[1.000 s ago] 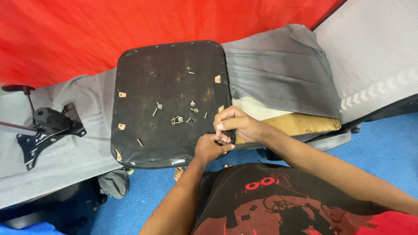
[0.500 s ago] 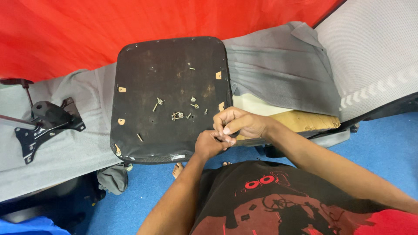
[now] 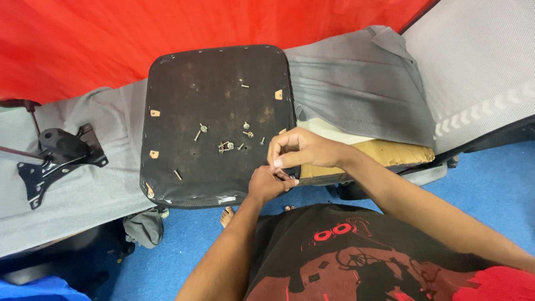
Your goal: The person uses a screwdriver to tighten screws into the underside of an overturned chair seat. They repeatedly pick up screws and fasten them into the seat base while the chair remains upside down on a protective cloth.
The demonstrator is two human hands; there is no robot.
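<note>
Both hands at the near right corner of the upturned seat base [image 3: 217,106]

Left hand [image 3: 267,183] and right hand [image 3: 298,149] meet there with fingers pinched; what they hold cannot be told. Loose screws [image 3: 225,146] lie mid-panel.

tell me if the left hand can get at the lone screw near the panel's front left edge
Probably yes: the left hand is at the seat panel front edge, and only bare panel lies between it and the screw.

grey cloth-covered surface [image 3: 83,189] bears seat panel [image 3: 184,78], black bracket [image 3: 58,153].
</note>
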